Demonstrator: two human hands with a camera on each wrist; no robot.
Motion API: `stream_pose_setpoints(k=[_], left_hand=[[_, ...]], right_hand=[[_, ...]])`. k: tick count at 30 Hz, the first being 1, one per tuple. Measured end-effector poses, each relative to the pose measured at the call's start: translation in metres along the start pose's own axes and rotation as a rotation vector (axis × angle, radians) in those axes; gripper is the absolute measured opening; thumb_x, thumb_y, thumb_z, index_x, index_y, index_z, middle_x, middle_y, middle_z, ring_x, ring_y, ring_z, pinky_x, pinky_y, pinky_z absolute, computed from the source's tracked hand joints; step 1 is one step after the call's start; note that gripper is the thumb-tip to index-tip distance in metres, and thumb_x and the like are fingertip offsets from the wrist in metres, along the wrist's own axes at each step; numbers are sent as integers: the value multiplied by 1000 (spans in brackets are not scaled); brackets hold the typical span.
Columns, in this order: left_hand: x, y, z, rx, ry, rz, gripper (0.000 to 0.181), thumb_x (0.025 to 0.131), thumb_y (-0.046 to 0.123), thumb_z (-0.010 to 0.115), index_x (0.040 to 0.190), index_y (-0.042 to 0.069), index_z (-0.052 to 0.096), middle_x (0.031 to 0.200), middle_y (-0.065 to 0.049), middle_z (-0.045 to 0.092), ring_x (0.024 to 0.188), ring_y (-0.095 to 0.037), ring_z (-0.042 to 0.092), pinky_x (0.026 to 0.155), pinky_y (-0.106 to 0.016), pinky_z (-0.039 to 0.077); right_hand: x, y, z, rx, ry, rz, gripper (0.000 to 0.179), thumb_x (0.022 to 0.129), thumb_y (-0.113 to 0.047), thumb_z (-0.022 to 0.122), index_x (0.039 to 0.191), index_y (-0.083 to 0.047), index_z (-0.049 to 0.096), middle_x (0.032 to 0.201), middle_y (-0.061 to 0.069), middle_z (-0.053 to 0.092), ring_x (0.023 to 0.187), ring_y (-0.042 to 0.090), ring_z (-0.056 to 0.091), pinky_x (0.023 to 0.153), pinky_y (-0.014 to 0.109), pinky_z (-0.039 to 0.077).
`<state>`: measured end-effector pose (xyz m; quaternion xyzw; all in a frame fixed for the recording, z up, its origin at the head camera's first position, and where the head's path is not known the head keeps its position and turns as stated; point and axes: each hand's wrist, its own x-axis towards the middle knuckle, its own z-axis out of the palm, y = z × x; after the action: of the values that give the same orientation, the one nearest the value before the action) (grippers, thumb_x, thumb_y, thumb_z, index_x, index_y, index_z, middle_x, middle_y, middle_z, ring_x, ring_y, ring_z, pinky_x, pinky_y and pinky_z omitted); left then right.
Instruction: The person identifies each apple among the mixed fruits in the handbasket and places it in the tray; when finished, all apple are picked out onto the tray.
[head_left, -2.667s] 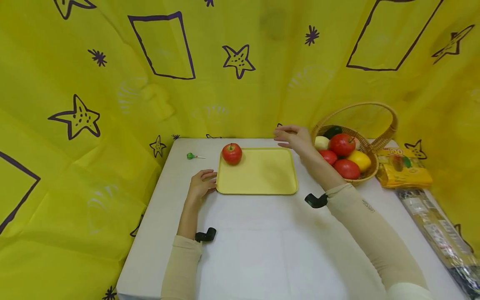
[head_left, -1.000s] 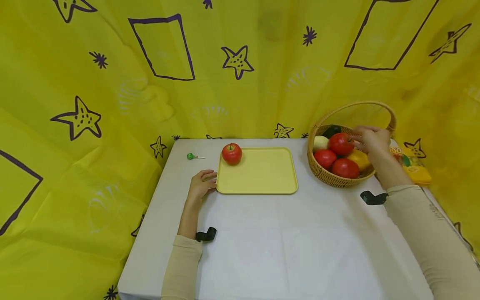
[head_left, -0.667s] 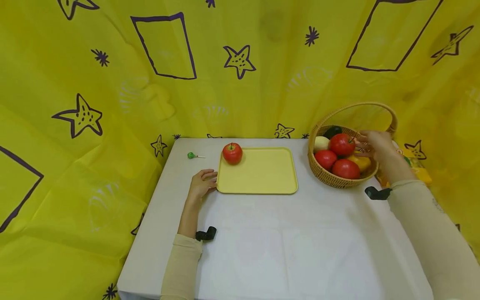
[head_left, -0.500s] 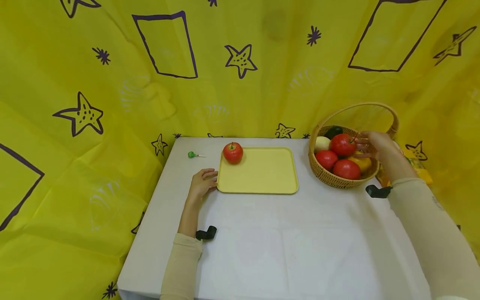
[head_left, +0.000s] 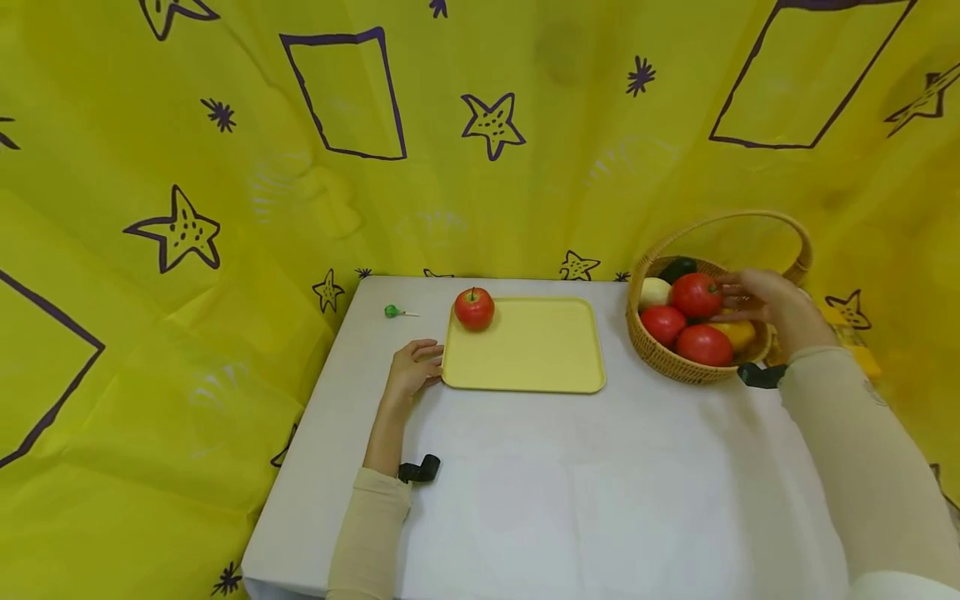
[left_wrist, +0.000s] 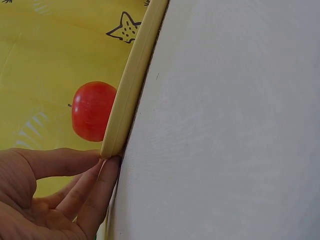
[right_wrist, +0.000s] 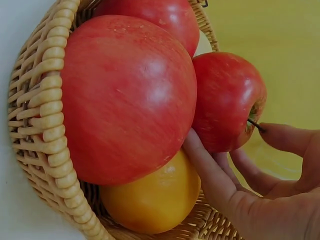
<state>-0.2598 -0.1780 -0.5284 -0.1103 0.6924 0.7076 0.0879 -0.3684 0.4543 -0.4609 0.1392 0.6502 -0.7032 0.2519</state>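
At the left edge of a pale yellow tray (head_left: 536, 358) is the left hand (head_left: 412, 369). The left wrist view shows its thumb and fingers pinching the tray's corner. A red apple (head_left: 474, 309) stands on the tray's back left corner. Over the wicker basket (head_left: 647, 348) reaches the right hand (head_left: 783, 304), its fingers spread at the right side of a red apple (right_wrist: 227, 97) that lies on other fruit. In the right wrist view one fingertip meets the apple's stem and another digit lies along its underside. Part of those fingers is hidden behind the apple.
Also in the basket are a yellow fruit (head_left: 738, 335), several red fruits, a pale round one (head_left: 655, 293) and a dark green one (head_left: 678, 267). Its tall handle (head_left: 750, 215) arches behind. A green lollipop (head_left: 392, 311) lies left of the tray. Yellow packaging (head_left: 862, 354) sits beyond the right arm.
The right hand has moved right from behind the tray to the basket, and down beside the apple there. The left hand stays at the tray. The view has shifted slightly.
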Motion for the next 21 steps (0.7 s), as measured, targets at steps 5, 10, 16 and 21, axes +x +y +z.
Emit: stream_pose_setpoints(k=[5, 10, 16, 21], left_hand=[[0, -2, 1, -12, 5, -1, 60, 87, -22, 62, 144, -5, 52, 141, -21, 62, 117, -29, 66, 75, -27, 61], [1, -2, 1, -11, 16, 0, 60, 87, -22, 63, 143, -4, 54, 140, -20, 63, 115, -27, 67, 74, -26, 60], [1, -3, 1, -4, 17, 0, 61, 86, -22, 63, 143, -2, 55, 139, -18, 64, 115, -27, 67, 73, -26, 60], [2, -4, 0, 6, 16, -3, 61, 86, -22, 64, 143, -2, 55, 140, -18, 64, 115, -27, 67, 73, -25, 60]], right_hand=[[-18, -7, 18, 23, -13, 10, 16, 106, -28, 58, 97, -19, 68, 118, 3, 45, 97, 20, 60, 99, 52, 56], [-46, -19, 50, 58, -24, 5, 28, 112, -23, 43, 98, -15, 66, 109, 1, 53, 93, 24, 67, 97, 50, 57], [-51, -23, 68, 61, -14, 14, 35, 111, -14, 45, 89, -17, 72, 109, 4, 54, 88, 25, 71, 94, 41, 59], [-43, -21, 72, 1, -10, -24, 27, 110, -21, 51, 91, -20, 71, 123, 12, 40, 87, 26, 73, 93, 41, 60]])
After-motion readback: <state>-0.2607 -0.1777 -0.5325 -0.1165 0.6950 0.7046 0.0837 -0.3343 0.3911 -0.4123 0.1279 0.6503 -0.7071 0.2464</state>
